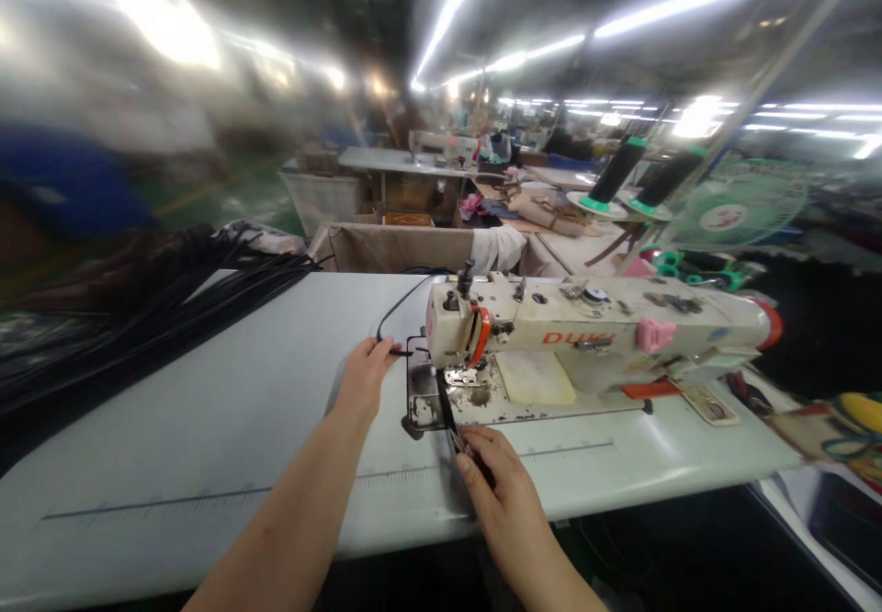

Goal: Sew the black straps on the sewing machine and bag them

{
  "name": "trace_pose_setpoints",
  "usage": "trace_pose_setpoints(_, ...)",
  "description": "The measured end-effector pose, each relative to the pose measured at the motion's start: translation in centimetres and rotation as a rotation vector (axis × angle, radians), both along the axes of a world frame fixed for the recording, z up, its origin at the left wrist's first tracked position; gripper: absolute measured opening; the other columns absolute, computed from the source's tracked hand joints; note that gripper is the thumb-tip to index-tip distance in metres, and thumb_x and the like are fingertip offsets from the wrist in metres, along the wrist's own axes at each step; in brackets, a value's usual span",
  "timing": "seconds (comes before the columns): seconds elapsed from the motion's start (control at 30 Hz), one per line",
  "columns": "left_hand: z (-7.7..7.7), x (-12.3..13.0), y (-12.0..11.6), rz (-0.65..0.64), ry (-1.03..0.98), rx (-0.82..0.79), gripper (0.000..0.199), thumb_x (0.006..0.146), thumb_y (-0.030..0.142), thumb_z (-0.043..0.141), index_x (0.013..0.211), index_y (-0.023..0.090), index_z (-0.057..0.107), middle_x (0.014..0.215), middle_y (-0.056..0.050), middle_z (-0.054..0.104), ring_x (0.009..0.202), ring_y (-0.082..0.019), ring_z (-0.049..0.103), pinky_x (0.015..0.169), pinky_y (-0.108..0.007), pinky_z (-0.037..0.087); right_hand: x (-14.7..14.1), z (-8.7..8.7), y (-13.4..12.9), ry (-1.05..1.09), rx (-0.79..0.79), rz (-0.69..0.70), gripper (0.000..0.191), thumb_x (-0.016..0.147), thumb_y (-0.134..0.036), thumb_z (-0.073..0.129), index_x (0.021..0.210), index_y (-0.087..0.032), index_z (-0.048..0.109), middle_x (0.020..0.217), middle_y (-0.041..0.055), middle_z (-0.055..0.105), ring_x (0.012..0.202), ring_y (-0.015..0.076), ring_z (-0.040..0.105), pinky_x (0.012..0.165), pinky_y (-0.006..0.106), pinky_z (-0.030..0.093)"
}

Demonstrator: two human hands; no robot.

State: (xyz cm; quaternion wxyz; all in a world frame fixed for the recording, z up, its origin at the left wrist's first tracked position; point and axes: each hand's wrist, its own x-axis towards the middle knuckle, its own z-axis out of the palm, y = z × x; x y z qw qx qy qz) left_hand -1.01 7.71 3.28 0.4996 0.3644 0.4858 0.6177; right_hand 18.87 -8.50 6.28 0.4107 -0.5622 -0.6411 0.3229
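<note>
A white industrial sewing machine [524, 327] with orange lettering stands on the table. My left hand [365, 373] is left of the needle area, its thumb and fingers pinched on a thin black strap [380, 323] that loops back behind the machine head. Under the presser foot [460, 376] a black strip [446, 401] runs toward me. At the near edge of the machine bed, my right hand [492, 470] is closed around what look like small metal thread snips [456, 441], their tips by the strip's near end. The palm hides the handles.
A bundle of long black straps [227, 295] lies over the table's left side. Beyond the back edge is a fabric-lined bin [400, 246]. Thread cones [618, 174] and a green fan [744, 208] stand behind the machine. A ruler scale [158, 504] marks the tabletop [227, 410].
</note>
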Motion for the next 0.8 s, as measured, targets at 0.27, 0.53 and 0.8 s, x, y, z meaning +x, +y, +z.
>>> trace_pose_setpoints(0.27,0.1,-3.0,-6.0,0.065,-0.091,0.010,0.041,0.073,0.048,0.084,0.091,0.015,0.066,0.090,-0.005,0.071,0.093,-0.019,0.071,0.101,-0.040,0.056,-3.5,0.5,3.0,0.400,-0.442,0.195,0.050,0.090,-0.067,0.057,0.097,-0.019,0.066,0.074,0.0006,0.065,0.056,0.0116,0.049,0.053,0.025,0.036)
trace_pose_setpoints(0.53,0.0,-5.3,-11.4,0.071,0.164,0.050,0.037,0.086,0.052,0.075,0.102,0.019,0.066,0.109,-0.010,0.076,0.112,-0.026,0.071,0.105,-0.044,0.055,-6.8,-1.4,6.6,0.508,-0.541,0.229,0.059,0.082,-0.074,0.061,0.081,-0.016,0.067,0.064,0.0004,0.062,0.044,0.0067,0.035,0.042,0.023,0.023)
trace_pose_setpoints(0.8,0.3,-6.3,-14.3,0.050,0.295,0.072,0.032,0.090,0.050,0.070,0.105,0.022,0.063,0.116,-0.010,0.075,0.119,-0.028,0.069,0.106,-0.044,0.056,-8.9,-0.3,7.3,0.478,-0.560,0.334,0.059,0.083,-0.076,0.054,0.081,-0.018,0.063,0.059,-0.0067,0.044,0.045,0.0061,0.023,0.045,0.023,0.017)
